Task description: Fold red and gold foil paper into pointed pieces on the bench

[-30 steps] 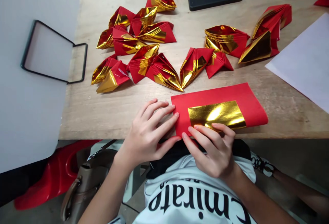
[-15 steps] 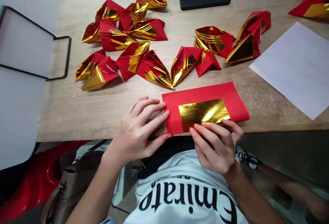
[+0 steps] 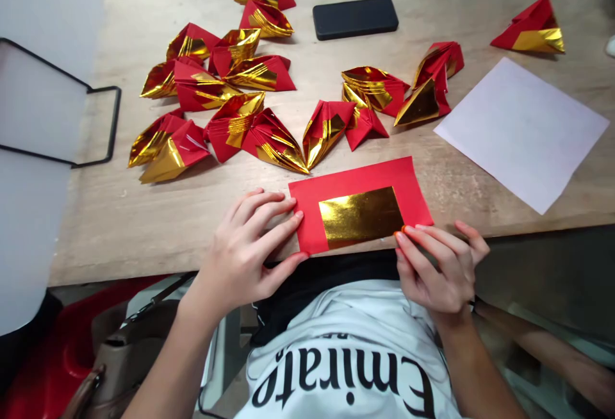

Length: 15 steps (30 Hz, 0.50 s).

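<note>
A red sheet of paper (image 3: 348, 175) with a gold foil rectangle (image 3: 360, 214) lies at the table's front edge, seemingly folded along its near side. At its left edge, my left hand (image 3: 245, 243) lies with fingers stretched out, fingertips touching the paper and the thumb at the lower left corner. Fingertips and thumb of my right hand (image 3: 439, 268) pinch the near edge at the right end of the gold part. Just beyond the paper, a folded red-and-gold piece (image 3: 281, 143) touches another (image 3: 329, 127) at their tips.
Several more folded red-and-gold pieces (image 3: 211, 82) cluster at the left, others (image 3: 425, 95) to the right. A black phone (image 3: 355, 18) lies at the back. A white square sheet (image 3: 521, 134) and one folded piece (image 3: 533, 28) are on the right. A white panel with a black wire frame (image 3: 113, 124) stands left.
My right hand has slid rightward along the paper's near edge, uncovering more of the gold rectangle. The left hand keeps its place on the paper. The view has shifted slightly.
</note>
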### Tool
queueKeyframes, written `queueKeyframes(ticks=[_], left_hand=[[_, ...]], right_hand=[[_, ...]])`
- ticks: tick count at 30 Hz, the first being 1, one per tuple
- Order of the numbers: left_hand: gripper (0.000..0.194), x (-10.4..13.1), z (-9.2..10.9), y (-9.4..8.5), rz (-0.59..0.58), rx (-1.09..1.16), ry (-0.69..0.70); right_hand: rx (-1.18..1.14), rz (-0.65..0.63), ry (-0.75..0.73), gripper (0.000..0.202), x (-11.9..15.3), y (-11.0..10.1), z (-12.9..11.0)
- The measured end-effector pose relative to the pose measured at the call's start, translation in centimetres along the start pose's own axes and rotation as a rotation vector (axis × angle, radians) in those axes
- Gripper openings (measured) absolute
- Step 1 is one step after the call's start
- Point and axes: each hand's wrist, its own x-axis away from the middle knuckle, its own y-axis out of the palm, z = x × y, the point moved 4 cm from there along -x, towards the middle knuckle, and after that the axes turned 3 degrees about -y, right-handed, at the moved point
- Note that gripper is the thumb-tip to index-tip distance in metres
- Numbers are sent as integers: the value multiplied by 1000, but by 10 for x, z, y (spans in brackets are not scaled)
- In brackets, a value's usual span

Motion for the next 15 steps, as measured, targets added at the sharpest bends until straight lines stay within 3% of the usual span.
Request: queueKeyframes(ticks=[8,15], left_hand=[[52,0,-1,-1,2,-14,14],[50,0,-1,1,-6,-29,18]], right_hand=[[134,66,67,23,12,-9,26],[128,161,96,23,19,0,28]])
